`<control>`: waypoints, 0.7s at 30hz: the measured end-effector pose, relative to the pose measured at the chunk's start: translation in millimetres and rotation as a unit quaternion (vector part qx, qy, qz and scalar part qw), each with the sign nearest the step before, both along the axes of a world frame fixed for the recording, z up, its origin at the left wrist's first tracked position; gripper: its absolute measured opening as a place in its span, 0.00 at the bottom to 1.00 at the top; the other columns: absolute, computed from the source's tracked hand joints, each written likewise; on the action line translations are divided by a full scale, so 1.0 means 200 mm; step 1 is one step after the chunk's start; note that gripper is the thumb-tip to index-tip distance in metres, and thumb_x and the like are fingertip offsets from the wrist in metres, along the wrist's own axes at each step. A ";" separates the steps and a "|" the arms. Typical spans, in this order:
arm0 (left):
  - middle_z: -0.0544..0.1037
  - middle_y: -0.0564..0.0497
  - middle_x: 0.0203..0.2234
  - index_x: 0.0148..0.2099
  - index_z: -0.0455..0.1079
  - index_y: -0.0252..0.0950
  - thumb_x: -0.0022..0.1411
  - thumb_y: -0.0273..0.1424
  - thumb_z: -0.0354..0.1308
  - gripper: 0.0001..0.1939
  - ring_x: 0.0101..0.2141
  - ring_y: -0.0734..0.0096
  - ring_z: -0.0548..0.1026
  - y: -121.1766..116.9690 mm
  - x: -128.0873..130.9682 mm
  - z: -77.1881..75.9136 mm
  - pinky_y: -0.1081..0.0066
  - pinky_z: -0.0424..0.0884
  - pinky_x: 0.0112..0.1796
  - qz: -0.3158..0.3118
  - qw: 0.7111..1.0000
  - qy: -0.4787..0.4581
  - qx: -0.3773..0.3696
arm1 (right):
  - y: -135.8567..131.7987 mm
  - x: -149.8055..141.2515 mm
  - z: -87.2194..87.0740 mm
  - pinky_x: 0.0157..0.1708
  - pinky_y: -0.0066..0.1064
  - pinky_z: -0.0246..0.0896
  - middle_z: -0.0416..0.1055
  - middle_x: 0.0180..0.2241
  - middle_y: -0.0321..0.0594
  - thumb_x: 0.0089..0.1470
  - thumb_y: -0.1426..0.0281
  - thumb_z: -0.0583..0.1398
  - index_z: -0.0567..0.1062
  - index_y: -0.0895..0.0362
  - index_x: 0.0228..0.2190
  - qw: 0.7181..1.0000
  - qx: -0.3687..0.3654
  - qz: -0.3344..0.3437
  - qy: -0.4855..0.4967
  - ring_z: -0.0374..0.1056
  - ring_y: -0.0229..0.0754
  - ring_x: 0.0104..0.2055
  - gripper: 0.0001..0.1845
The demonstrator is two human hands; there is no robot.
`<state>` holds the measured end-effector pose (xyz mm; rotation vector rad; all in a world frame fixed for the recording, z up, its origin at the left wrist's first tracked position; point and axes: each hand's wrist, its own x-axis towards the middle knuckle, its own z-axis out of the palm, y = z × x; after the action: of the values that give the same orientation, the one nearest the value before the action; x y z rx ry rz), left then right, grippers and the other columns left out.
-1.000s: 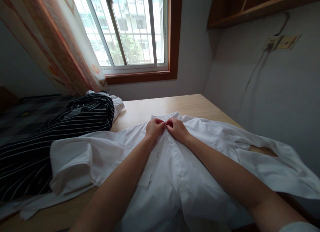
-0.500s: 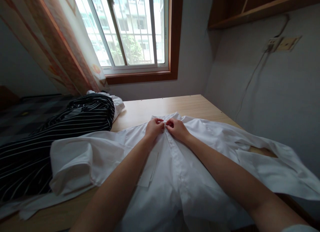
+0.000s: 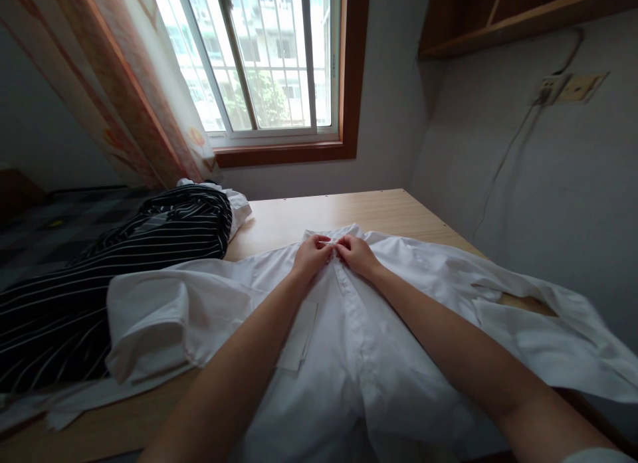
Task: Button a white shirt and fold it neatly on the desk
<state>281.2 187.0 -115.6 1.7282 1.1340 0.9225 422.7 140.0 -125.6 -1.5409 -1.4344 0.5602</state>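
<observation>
"White shirt [image 3: 331, 370]! What have the fingers [image 3: 345, 242] got hold of?"

"Some of its cloth. The left hand [image 3: 312, 256] has its tips pinched close together on it. The right hand [image 3: 355, 252] is pinching too, right beside the left one. I can't tell if there's a button in there, because it's too small and covered up."

"Where on the shirt is that?"

"At the top of the front strip [image 3: 355, 330], just below the collar [image 3: 353, 230]."

"How would you do that bit well?"

"I'd pinch softly, with only the tips, and hold both edges level so the strip doesn't go crooked. Tiny pulls seem better than big tugs, since thin cloth like that could bunch up. I'd keep my arms light too, so they don't drag the shirt."

"What else is on the shirt?"

"What looks like a pocket [image 3: 299, 343], left of the strip. The sleeves [image 3: 149, 317] go out to both sides."

"And around the shirt?"

"It lies front up on the worktop [image 3: 319, 210]. Black stripy cloth [image 3: 194, 227] is heaped to the left of the shirt. Past its collar is the window [image 3: 269, 71]. Well off to its right, there's a wall socket [image 3: 578, 89]."
</observation>
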 end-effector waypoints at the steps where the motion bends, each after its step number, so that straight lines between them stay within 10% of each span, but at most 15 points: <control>1: 0.77 0.54 0.22 0.42 0.74 0.34 0.50 0.29 0.61 0.14 0.23 0.73 0.74 0.00 0.00 0.00 0.75 0.68 0.28 0.004 1.000 0.003 0.001 | 0.00 0.00 0.00 0.28 0.26 0.62 0.74 0.23 0.34 0.57 0.72 0.57 0.73 0.57 0.29 1.000 -0.001 0.002 0.002 0.69 0.37 0.25 0.06; 21: 0.74 0.56 0.20 0.42 0.72 0.34 0.47 0.24 0.57 0.16 0.20 0.76 0.69 -0.01 0.01 0.00 0.76 0.65 0.25 -0.019 0.997 -0.069 -0.030 | -0.03 0.00 0.04 0.31 0.27 0.61 0.73 0.26 0.35 0.56 0.73 0.58 0.73 0.57 0.34 0.998 0.029 0.001 -0.062 0.68 0.37 0.27 0.04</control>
<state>282.9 185.3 -116.6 1.6057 1.0243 0.9593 422.3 133.1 -117.7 -1.5509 -1.5326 0.4274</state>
